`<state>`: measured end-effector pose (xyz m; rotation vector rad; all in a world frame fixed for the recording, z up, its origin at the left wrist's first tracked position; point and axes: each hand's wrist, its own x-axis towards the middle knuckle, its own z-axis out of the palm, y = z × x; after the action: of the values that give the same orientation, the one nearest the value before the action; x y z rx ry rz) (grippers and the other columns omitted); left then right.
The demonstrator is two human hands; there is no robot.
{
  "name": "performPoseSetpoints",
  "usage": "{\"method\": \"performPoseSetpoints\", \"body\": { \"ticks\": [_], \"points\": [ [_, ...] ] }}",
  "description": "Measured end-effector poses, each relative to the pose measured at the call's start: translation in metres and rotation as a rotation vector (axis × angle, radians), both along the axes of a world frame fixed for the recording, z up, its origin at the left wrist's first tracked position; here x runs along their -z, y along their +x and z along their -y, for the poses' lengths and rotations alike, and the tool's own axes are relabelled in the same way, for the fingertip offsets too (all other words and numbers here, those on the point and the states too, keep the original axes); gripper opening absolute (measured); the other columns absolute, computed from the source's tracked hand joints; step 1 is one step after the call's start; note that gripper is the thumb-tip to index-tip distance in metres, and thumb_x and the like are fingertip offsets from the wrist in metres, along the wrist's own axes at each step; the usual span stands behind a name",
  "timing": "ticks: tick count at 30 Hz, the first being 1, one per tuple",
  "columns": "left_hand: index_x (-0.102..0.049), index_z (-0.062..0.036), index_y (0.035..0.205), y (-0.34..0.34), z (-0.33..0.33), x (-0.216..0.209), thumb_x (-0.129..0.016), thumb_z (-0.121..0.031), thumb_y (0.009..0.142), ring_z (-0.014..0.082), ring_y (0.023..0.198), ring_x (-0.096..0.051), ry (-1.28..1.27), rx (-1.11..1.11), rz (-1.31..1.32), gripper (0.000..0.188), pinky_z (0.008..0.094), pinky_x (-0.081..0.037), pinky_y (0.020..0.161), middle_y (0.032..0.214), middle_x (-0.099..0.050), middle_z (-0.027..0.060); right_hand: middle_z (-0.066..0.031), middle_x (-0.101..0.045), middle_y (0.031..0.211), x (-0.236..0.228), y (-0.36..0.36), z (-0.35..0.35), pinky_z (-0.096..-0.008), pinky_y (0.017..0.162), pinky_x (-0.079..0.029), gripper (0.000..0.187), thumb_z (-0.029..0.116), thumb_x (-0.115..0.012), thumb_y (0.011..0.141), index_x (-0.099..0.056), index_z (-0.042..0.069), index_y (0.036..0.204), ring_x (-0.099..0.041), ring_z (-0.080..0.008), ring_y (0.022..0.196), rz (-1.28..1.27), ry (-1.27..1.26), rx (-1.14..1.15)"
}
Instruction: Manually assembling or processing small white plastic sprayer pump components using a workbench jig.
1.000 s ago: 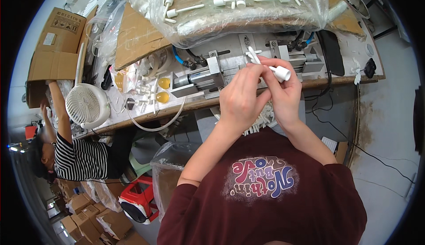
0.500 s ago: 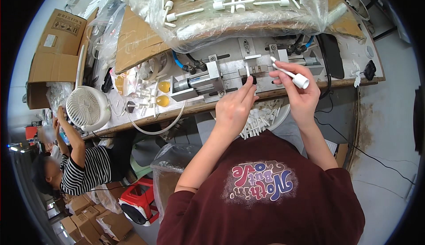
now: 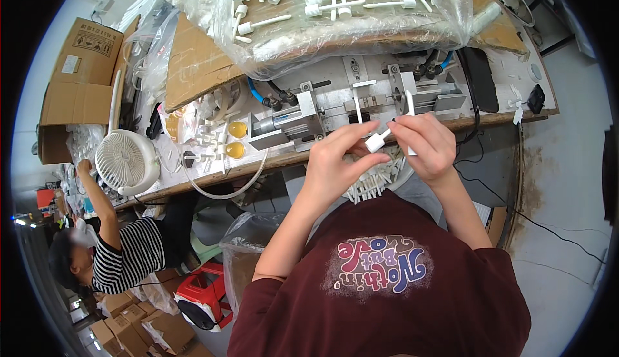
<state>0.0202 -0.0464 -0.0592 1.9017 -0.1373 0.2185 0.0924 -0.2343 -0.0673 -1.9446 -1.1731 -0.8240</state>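
My right hand (image 3: 429,147) is closed on white capped sticks. The stick (image 3: 410,103) of one rises above its fingers, and its lower end shows below them. Its fingertips pinch the thin end of a second piece, whose white cap (image 3: 374,142) points toward my left hand (image 3: 332,167). My left thumb and forefinger are apart on either side of that cap, seemingly without gripping it. Just beyond the hands is a metal clamping fixture (image 3: 309,113) with cylinders. A slim white stick (image 3: 358,109) stands in its middle, partly behind my left fingers.
Under the table edge, a tub holds many white sticks (image 3: 371,186). A plastic-lined carton of capped sticks (image 3: 309,10) lies behind the fixture. Left are a white fan (image 3: 127,160), yellow round pieces (image 3: 235,149) and a hose. Another person (image 3: 129,250) works farther left.
My left hand has drawn back from the fixture and spread its fingers. My right hand has come lower and left, bringing the cap between the hands; a second stick now shows upright in it.
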Motion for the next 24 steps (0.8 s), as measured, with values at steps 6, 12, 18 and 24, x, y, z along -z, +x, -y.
{"method": "performPoseSetpoints", "body": {
  "ticks": [6,12,18,24],
  "points": [
    [-0.073,-0.0020,0.106,-0.013,0.005,-0.011,-0.084,-0.004,0.073,0.0140,0.087,-0.069,-0.015,-0.101,0.056,0.035,0.0253,-0.060,0.070,0.104,-0.068,0.0094,-0.0150,-0.068,0.102,-0.001,0.001,-0.014,-0.0335,0.068,-0.056,0.035,0.000,-0.072,0.068,-0.068,-0.005,0.102,-0.068,-0.0293,0.083,-0.055,0.041,0.017],
    [-0.070,-0.0002,0.105,-0.007,0.003,0.017,-0.081,-0.008,0.075,0.0197,0.078,-0.068,0.301,-0.190,0.230,0.034,0.0313,-0.057,0.066,0.118,-0.063,0.0123,-0.0198,-0.063,0.124,-0.012,-0.007,-0.004,-0.0368,0.093,-0.053,0.049,0.004,-0.077,0.075,-0.063,-0.005,0.121,-0.064,-0.0319,0.110,-0.272,0.089,0.028],
    [-0.072,-0.0041,0.103,0.007,0.002,0.034,-0.077,-0.012,0.074,0.0178,0.066,-0.067,0.792,-0.145,0.374,0.031,0.0296,-0.051,0.060,0.119,-0.069,0.0097,-0.0212,-0.062,0.126,-0.002,-0.012,-0.002,-0.0373,0.093,-0.053,0.038,-0.002,-0.072,0.077,-0.063,-0.006,0.114,-0.064,-0.0321,0.112,-0.335,0.124,0.016],
    [-0.074,-0.0078,0.099,0.015,0.002,0.024,-0.080,-0.015,0.071,0.0191,0.060,-0.064,0.844,-0.139,0.325,0.030,0.0292,-0.049,0.056,0.117,-0.071,0.0048,-0.0189,-0.063,0.123,-0.005,-0.013,-0.006,-0.0358,0.083,-0.056,0.031,-0.002,-0.075,0.074,-0.064,-0.002,0.102,-0.066,-0.0299,0.106,-0.392,0.110,0.008]
  ]
}}
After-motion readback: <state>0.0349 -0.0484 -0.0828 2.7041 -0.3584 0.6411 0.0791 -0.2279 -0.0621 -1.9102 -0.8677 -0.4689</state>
